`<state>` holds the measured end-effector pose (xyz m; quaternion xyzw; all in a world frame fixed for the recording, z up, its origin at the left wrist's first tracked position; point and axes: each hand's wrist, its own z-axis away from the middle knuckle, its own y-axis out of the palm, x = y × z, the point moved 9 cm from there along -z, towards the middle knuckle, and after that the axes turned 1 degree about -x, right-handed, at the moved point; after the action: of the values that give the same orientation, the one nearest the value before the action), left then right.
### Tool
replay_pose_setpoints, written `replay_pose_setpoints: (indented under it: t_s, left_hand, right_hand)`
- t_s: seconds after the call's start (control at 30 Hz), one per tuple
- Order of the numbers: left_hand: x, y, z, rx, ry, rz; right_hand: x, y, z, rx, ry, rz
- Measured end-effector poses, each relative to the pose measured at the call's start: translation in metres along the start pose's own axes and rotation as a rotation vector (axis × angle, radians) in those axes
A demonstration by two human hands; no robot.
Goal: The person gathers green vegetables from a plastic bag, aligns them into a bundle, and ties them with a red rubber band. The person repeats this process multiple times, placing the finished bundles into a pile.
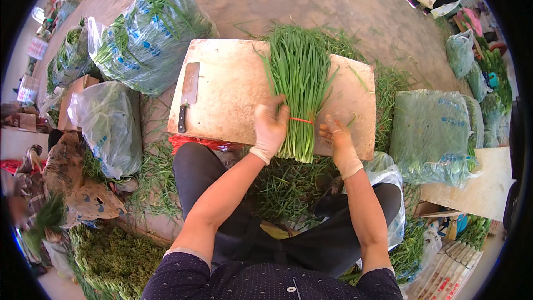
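A bunch of long green garlic chives (302, 75) lies across the board, leaf tips away from me and pale cut stems towards me. A red band (301, 120) runs around its lower part. My left hand (270, 127), in a thin pale glove, is at the bunch's left side, its curled fingers blurred against the leaves. On the right, my gloved right hand (339, 139) hovers beside the stems, fingers slightly apart and nothing visible in them. A cleaver (190, 85) with a black handle rests flat on the board's left part.
The pale board (229, 87) stands before my knees, red ties (200, 142) under its near left edge. Filled plastic bags (145, 46) stand left; a wrapped bale (431, 129) stands right. Loose leaves (291, 187) litter the floor. Another person (35, 200) sits at far left.
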<state>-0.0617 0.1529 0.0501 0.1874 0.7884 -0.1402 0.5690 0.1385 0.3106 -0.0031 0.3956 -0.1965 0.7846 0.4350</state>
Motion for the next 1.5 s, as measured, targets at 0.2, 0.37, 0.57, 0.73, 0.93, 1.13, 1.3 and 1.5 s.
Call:
replay_pose_setpoints:
  t_s: [0.2, 0.37, 0.57, 0.73, 0.93, 1.13, 1.3, 1.5]
  left_hand:
    - [0.069, 0.003, 0.042, 0.142, -1.158, 0.44]
    - [0.053, 0.013, 0.025, 0.393, -0.939, 0.417]
    - [0.057, 0.008, 0.03, 0.411, -0.687, 0.073]
    - [0.054, 0.01, 0.037, 0.384, -0.558, -0.5]
    - [0.03, 0.016, 0.037, 0.293, -0.489, -0.573]
    - [0.031, 0.016, 0.038, 0.374, -0.563, -0.622]
    - [0.036, 0.019, 0.04, 0.362, -0.546, -0.609]
    - [0.04, 0.026, 0.043, 0.392, -0.58, -0.583]
  right_hand:
    - [-0.012, 0.052, 0.013, 0.21, -0.114, 0.315]
    - [-0.019, 0.05, 0.024, 0.373, 0.06, -0.026]
    - [-0.011, 0.056, 0.04, 0.401, -0.133, 0.751]
    - [0.076, 0.027, 0.025, -0.047, -0.398, 1.353]
    - [0.102, 0.097, 0.022, 0.188, -0.785, 1.204]
    - [0.119, 0.071, -0.018, 0.169, -0.594, 0.614]
    - [0.151, 0.074, -0.014, 0.03, -0.907, 0.773]
    - [0.148, 0.102, -0.022, -0.065, -0.87, 1.076]
